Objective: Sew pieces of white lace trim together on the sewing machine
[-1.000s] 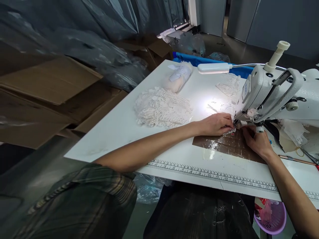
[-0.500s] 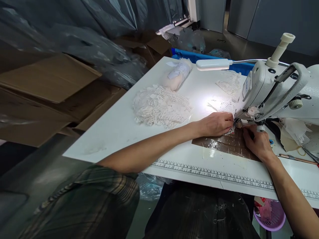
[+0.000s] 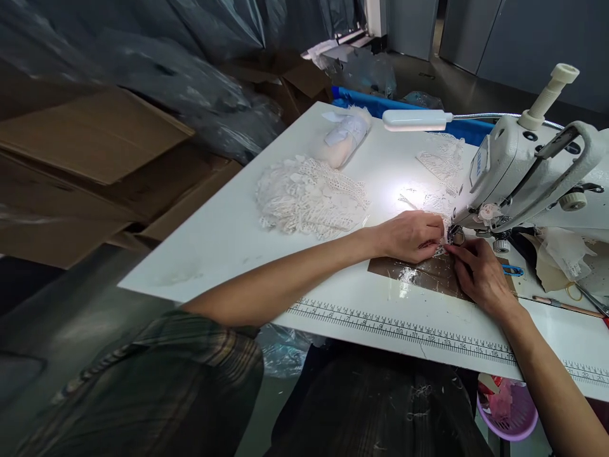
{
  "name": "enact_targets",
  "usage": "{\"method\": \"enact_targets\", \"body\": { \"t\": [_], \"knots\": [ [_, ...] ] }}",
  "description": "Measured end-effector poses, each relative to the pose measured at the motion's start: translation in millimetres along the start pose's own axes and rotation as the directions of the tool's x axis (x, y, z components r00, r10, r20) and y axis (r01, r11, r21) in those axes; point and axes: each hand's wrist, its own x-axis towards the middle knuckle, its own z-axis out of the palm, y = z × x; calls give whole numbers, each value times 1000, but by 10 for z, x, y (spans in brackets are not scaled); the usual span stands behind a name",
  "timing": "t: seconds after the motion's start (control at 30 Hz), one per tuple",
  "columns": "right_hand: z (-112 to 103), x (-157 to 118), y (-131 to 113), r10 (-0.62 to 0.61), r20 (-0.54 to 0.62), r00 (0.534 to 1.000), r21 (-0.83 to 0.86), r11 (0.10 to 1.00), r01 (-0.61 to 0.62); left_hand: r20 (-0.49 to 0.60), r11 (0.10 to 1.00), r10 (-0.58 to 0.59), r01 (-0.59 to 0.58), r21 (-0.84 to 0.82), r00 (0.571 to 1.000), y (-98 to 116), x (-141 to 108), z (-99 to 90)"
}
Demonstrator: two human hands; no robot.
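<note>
White lace (image 3: pixel 440 251) lies at the needle area of a white sewing machine (image 3: pixel 507 158), and more of it spreads out behind under the bright lamp. My left hand (image 3: pixel 410 236) is closed on the lace just left of the presser foot (image 3: pixel 455 235). From the right, my right hand (image 3: pixel 484 276) reaches in with thumb and forefinger pinched at the lace's near edge, just in front of the foot. Both hands rest over a shiny brown plate (image 3: pixel 419 274). The fingertips partly hide the lace.
A heap of white lace (image 3: pixel 311 198) and a wrapped bundle (image 3: pixel 345 136) lie on the table's left part. A printed ruler (image 3: pixel 399 331) runs along the front edge. A blue safety pin (image 3: pixel 512 270) and scissors (image 3: pixel 592 298) lie right. Cardboard boxes (image 3: pixel 90 136) stand left.
My right hand has moved left from beside the presser foot to the lace in front of it, uncovering the blue safety pin. My left hand stays almost in place; the view has shifted slightly.
</note>
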Motion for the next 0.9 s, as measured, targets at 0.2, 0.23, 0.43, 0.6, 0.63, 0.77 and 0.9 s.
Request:
{"method": "enact_targets", "body": {
  "t": [0.2,0.23,0.43,0.6,0.63,0.77,0.9],
  "knots": [
    [9,-17,2,6,0,1000,-9,1000,-6,-106,998,13,-8,55,994,-7,-5,-12],
    [11,-20,5,1,-3,1000,-8,1000,-1,-85,998,46,-42,44,995,2,-6,4],
    [12,-41,40,-24,19,1000,-52,998,25,75,997,77,-79,25,994,2,-40,35],
    [6,-45,33,-32,13,999,-57,998,33,121,990,140,-141,-1,983,-57,-63,-8],
    [6,-45,30,-33,8,999,-62,997,34,105,989,147,-147,-9,984,-64,-64,-4],
    [5,-45,16,-15,0,1000,-81,997,15,19,993,109,-107,-57,994,-49,-59,37],
    [-8,-36,3,-10,19,1000,-94,996,12,-18,999,51,-50,21,999,10,-43,55]
  ]
}}
